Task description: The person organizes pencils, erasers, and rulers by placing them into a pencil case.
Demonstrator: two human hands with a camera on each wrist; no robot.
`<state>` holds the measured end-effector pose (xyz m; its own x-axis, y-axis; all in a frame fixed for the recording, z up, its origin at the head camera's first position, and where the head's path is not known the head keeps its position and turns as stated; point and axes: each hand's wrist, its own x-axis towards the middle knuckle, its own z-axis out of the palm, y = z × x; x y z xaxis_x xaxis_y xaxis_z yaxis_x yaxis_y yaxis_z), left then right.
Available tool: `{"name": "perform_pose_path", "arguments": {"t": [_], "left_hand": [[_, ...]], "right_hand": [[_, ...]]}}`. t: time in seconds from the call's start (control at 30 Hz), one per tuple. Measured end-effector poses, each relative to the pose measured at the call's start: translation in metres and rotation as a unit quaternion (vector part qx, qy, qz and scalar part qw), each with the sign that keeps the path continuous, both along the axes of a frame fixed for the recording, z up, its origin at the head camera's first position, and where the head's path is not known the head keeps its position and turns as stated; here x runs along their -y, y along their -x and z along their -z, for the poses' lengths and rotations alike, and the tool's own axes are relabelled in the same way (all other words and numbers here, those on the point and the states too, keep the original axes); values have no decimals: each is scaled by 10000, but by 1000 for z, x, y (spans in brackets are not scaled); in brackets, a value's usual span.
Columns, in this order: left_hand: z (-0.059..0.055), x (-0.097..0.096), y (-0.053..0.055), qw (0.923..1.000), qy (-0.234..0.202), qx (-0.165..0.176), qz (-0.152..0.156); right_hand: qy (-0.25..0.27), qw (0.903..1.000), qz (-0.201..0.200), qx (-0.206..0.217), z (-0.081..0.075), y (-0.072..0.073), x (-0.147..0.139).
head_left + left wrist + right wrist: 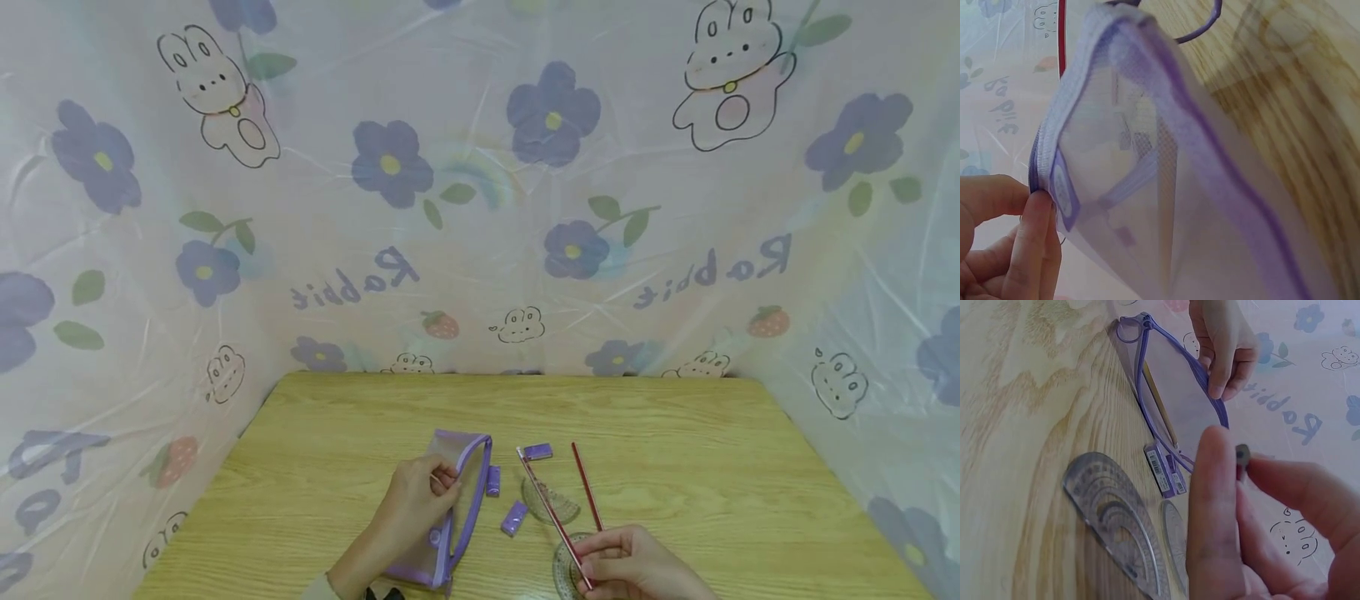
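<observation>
My left hand [420,496] pinches the zipped edge of a see-through mesh pencil case [420,554] with purple trim, its mouth spread apart. Inside the case lies a yellowish pencil [1160,406]. Between the thumb and fingers of my right hand [637,567] is a slim red pencil [551,508], tilted up and to the left; its dark end shows in the right wrist view. A second red pencil [587,483] reaches up from behind the same fingers; I cannot tell whether they hold it. The right hand is to the right of the case.
Right of the case lie purple blocks with barcode labels: one beside it [492,481], one nearer [513,518], one farther back [537,452]. A clear half-round protractor [562,507] and a clear round-edged ruler [562,575] lie near the right hand. A patterned curtain [480,208] surrounds the wooden table [337,417].
</observation>
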<state>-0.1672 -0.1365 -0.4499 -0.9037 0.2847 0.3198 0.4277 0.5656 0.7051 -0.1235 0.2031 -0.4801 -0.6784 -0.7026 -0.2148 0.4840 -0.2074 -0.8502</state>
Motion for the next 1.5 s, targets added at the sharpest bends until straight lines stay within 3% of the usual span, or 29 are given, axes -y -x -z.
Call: {"name": "perform_pose_path", "arguments": {"t": [0.63,1.07,1.5], "left_hand": [[-2,-3,0,10000,-9,32,-38],[-4,-5,2,10000,-24,41,-12],[-2,-6,2,10000,-30,56,19]], "right_hand": [[-81,9998,-89,-133,1,8,24],[132,9991,116,-382,0,12,33],[-94,9994,235,-237,2,14,43]]}}
